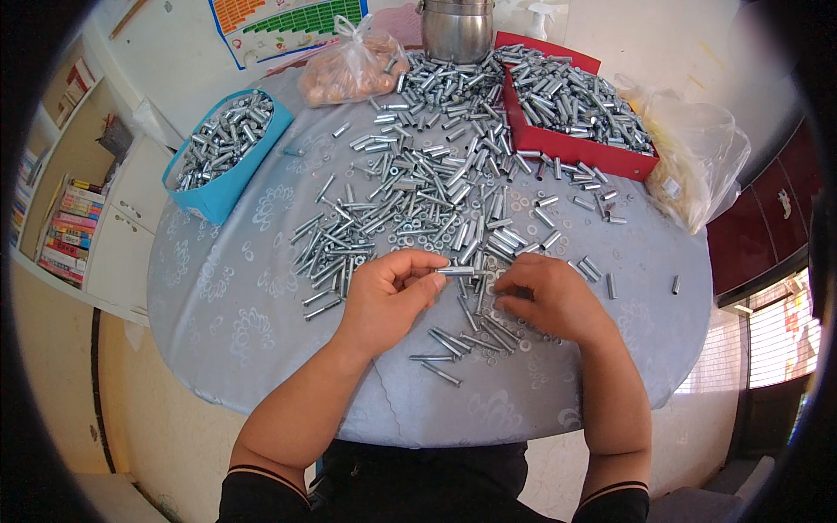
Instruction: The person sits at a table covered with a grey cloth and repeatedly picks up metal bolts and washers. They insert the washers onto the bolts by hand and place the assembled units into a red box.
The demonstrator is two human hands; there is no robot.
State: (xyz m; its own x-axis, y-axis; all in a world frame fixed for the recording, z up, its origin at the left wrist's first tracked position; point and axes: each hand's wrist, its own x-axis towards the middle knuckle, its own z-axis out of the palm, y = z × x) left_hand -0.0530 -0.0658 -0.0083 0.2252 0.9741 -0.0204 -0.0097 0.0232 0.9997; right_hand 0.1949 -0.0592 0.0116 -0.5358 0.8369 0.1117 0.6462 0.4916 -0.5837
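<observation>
Round grey table: left hand pinching metal sleeve, right hand seemingly curled, red tray behind.

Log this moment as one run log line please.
left hand: pinching metal sleeve | right hand: fingers on loose parts | round table: scattered bolts | blue tray, red tray: filled

head cam – worn, looks steeply down | near, over round table | fisheye
</observation>
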